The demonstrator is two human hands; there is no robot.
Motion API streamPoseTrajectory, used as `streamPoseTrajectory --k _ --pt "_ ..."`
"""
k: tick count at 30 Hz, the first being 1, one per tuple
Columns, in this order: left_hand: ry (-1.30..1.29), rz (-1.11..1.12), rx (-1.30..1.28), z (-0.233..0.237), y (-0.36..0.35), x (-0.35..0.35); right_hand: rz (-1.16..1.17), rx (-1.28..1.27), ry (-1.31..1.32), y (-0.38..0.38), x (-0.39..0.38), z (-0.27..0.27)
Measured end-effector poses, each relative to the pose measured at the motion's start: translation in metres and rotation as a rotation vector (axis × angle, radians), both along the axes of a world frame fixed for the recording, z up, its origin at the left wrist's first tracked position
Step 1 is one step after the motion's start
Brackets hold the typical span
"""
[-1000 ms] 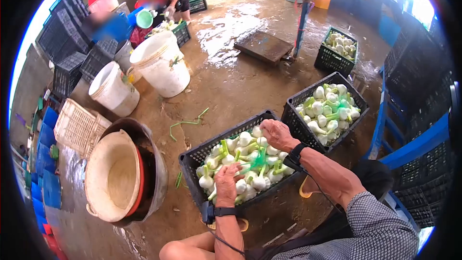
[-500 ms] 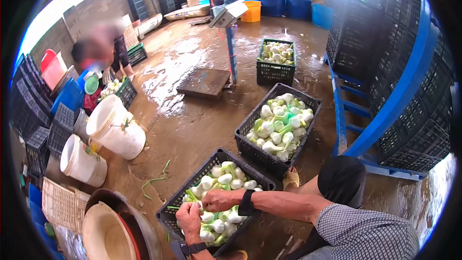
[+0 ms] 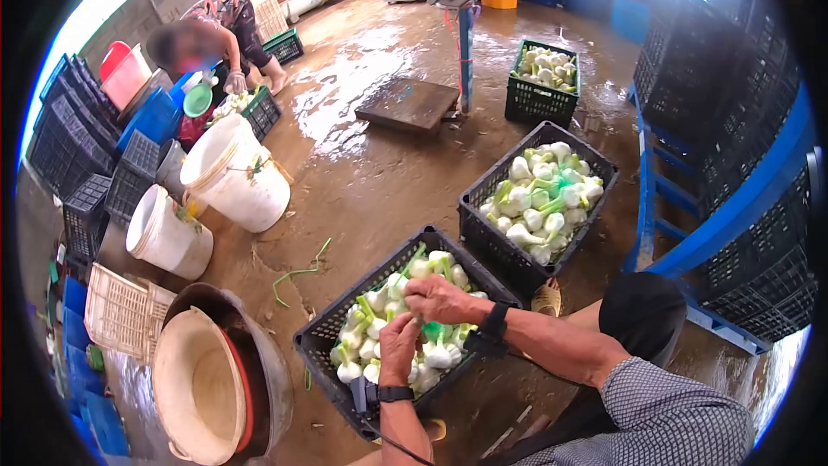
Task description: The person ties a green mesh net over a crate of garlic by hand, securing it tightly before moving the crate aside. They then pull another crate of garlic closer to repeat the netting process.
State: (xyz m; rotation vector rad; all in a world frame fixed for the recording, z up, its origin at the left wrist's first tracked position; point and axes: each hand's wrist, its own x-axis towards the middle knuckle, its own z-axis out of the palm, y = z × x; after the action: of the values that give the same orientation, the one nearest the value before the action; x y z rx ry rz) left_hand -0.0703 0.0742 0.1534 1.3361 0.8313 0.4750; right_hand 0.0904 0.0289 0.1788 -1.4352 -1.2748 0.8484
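Observation:
A black plastic crate (image 3: 321, 338) full of garlic bulbs (image 3: 373, 302) with green stems stands directly before me. Over the bulbs, my left hand (image 3: 398, 347) is closed, fingertips pinched together. My right hand (image 3: 442, 297) is closed as well, just above and right of the left, and the two nearly meet. What lies between their fingers is hidden; I cannot tell what it is. Just below the hands, a bright green patch of thin material (image 3: 436, 330) shows on the garlic. A second crate (image 3: 483, 229) of garlic stands beyond, with similar green material (image 3: 562, 190) on top.
Farther off are a third garlic crate (image 3: 543, 102) and a platform scale (image 3: 409, 105). White buckets (image 3: 237, 177) and nested basins (image 3: 197, 384) line the left. A co-worker (image 3: 226, 26) bends over a crate at back left. A blue rack (image 3: 724, 233) with stacked crates stands right.
The view has shifted, so the crates sit differently in it. Both hands have moved rightward over the near crate, and green material now shows beneath them. The co-worker remains bent over.

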Motion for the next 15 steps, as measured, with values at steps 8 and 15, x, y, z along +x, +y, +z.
streamPoseTrajectory --k 8,15 --pt "-0.231 0.074 -0.283 -0.014 -0.005 0.002 -0.242 0.002 -0.032 0.011 0.004 0.001" --pt "-0.027 -0.025 0.064 -0.015 -0.01 0.009 -0.012 0.319 -0.35 0.027 -0.01 -0.037"
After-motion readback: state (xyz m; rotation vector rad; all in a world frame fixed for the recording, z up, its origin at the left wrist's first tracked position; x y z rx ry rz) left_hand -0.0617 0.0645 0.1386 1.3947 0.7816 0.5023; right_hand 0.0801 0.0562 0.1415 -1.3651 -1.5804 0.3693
